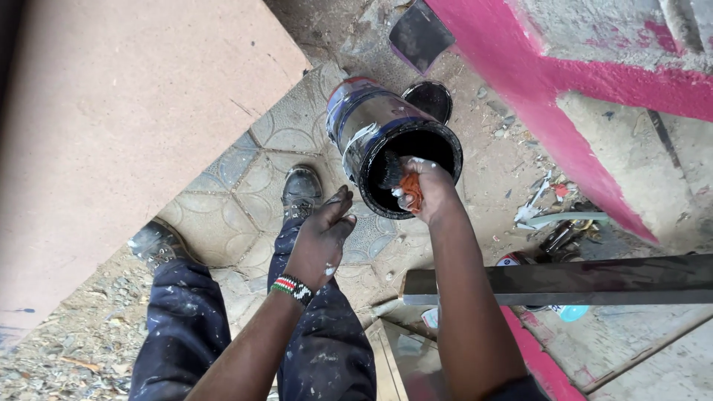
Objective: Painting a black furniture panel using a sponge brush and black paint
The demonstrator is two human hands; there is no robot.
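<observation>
A black paint can [371,130] stands tilted on the ground, its open mouth facing me, black paint inside. My right hand [427,186] grips a brush with an orange handle [411,191], its bristles dipped inside the can's mouth. My left hand [321,239] hangs over my right knee just left of the can, fingers loosely curled, holding nothing; a beaded band sits on its wrist. The can's black lid [429,99] lies on the ground behind the can.
A large brown board [111,134] leans at the left. A pink and grey wall [587,82] rises at the right. A dark metal bar [564,281] crosses near my right arm. My shoes [301,189] stand on patterned paving; litter and small containers [549,223] lie at the wall's foot.
</observation>
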